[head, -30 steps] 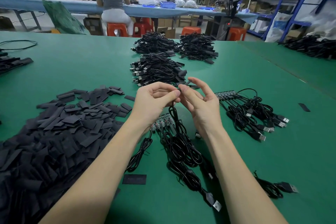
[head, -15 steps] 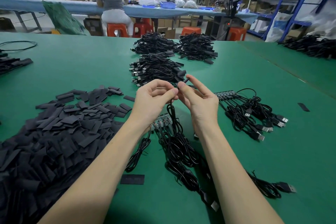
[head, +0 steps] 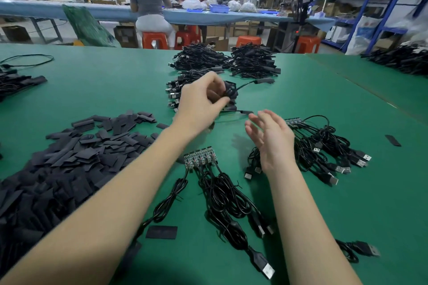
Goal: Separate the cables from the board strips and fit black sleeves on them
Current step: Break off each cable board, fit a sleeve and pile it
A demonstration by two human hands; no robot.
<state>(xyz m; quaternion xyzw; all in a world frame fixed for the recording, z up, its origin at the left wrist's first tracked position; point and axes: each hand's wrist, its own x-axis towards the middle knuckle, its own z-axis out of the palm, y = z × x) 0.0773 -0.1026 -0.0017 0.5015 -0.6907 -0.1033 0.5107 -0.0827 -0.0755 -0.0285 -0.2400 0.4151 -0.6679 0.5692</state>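
Observation:
My left hand (head: 203, 99) reaches forward over the pile of finished cables (head: 176, 90) and grips a coiled black cable (head: 230, 90) whose sleeved end (head: 264, 81) sticks out to the right. Held low above the table, my right hand (head: 272, 139) has its fingers spread and holds nothing. A board strip (head: 199, 157) with several black USB cables (head: 227, 199) attached lies below my hands. A second strip (head: 293, 120) with its cables (head: 328, 150) lies to the right. A big heap of flat black sleeves (head: 69, 159) fills the left; one loose sleeve (head: 161, 232) lies near my left forearm.
Two more heaps of sleeved cables (head: 252, 62) sit further back on the green table (head: 104, 81). A stray sleeve (head: 393, 140) lies at the right, another cable pile (head: 403, 59) at the far right. People sit at a bench (head: 69, 7) beyond the table.
My hands have parted. The left hand has carried the cable forward toward the finished pile, and the right hand has let go and dropped lower, fingers spread.

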